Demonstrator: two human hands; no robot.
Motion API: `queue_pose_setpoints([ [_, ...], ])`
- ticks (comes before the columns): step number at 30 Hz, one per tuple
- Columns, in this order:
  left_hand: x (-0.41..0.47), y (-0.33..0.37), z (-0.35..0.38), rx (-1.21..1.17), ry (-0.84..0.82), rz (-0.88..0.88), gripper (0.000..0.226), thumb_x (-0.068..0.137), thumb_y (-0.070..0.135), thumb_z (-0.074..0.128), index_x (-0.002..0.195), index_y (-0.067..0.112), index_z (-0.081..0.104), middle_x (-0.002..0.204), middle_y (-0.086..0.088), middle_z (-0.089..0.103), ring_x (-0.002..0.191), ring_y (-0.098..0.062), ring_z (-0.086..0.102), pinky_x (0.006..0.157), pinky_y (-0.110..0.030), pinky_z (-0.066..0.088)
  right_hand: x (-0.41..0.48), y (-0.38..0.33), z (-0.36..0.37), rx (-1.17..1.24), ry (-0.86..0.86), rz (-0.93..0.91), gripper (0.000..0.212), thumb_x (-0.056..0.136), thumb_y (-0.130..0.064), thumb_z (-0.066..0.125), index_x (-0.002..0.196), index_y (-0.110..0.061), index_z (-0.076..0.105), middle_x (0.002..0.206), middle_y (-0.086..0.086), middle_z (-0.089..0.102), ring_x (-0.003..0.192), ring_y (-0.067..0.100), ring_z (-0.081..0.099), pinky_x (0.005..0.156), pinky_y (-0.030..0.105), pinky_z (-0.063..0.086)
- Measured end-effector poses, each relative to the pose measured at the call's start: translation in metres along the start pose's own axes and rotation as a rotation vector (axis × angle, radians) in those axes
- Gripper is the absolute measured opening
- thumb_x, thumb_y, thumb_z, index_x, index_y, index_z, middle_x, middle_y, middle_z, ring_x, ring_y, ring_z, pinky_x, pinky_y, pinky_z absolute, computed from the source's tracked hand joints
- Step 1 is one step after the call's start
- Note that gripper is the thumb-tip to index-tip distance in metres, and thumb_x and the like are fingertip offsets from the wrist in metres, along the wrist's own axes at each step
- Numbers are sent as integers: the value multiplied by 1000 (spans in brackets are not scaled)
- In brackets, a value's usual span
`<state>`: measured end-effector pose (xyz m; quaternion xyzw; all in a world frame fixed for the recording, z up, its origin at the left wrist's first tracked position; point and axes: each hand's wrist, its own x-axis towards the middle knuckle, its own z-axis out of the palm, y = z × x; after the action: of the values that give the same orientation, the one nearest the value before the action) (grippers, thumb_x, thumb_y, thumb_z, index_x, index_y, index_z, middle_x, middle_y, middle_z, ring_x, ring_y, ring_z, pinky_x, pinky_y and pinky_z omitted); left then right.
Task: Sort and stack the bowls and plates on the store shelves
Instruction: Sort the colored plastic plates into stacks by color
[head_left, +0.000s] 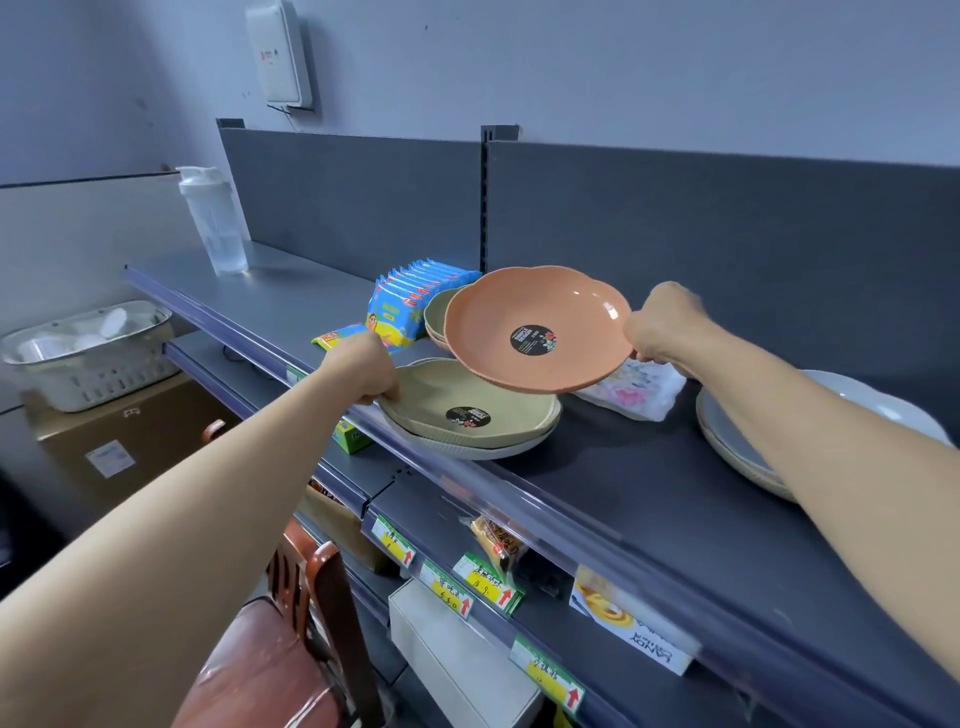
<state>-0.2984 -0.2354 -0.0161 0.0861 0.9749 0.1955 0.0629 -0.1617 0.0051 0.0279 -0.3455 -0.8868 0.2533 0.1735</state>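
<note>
My right hand (661, 327) grips the right rim of an orange scalloped plate (540, 317), held tilted above the top shelf (649, 499). Under its near edge lies a beige-green plate (447, 395) stacked on a white ribbed plate (483, 449). My left hand (366, 371) pinches the left rim of the beige-green plate. Behind the orange plate a small stack of bowls (436, 312) shows only its left side. A pale grey plate stack (727, 431) sits at the right, partly hidden by my right forearm.
Blue snack packets (410, 296) and a clear shaker bottle (215, 221) stand on the shelf to the left. A floral cloth (636, 389) lies behind the plates. Lower shelves hold price tags and boxes. A wooden chair (291, 623) and white basket (88, 353) are below left.
</note>
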Motion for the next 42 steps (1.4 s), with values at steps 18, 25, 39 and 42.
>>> queue_pose_setpoints([
  [18, -15, 22, -1, 51, 266, -23, 23, 85, -4, 50, 106, -6, 59, 115, -23, 59, 110, -40, 56, 87, -39, 48, -19, 41, -37, 41, 61, 97, 20, 79, 4, 38, 62, -7, 39, 64, 12, 48, 56, 22, 40, 48, 23, 29],
  [25, -25, 26, -13, -42, 319, -21, 4, 84, -4, 51, 84, -4, 54, 112, -24, 60, 107, -42, 57, 85, -40, 49, -20, 50, -48, 69, 154, 108, 20, 82, 2, 39, 65, -5, 42, 67, 12, 51, 67, 26, 48, 61, 30, 41],
  [39, -56, 126, -4, -245, 255, 237, 27, 82, -2, 50, 59, 6, 39, 64, -10, 45, 75, -32, 51, 70, -36, 47, -52, 122, -143, 49, 391, 277, 8, 84, 6, 42, 84, -1, 47, 74, 19, 57, 71, 30, 55, 65, 38, 48],
  [42, -70, 166, 15, -245, 200, 313, 28, 81, -3, 49, 56, 7, 39, 66, -12, 50, 63, -28, 51, 60, -31, 49, -71, 155, -172, 30, 440, 350, 10, 84, 4, 41, 88, 0, 49, 78, 19, 59, 65, 28, 53, 57, 32, 45],
])
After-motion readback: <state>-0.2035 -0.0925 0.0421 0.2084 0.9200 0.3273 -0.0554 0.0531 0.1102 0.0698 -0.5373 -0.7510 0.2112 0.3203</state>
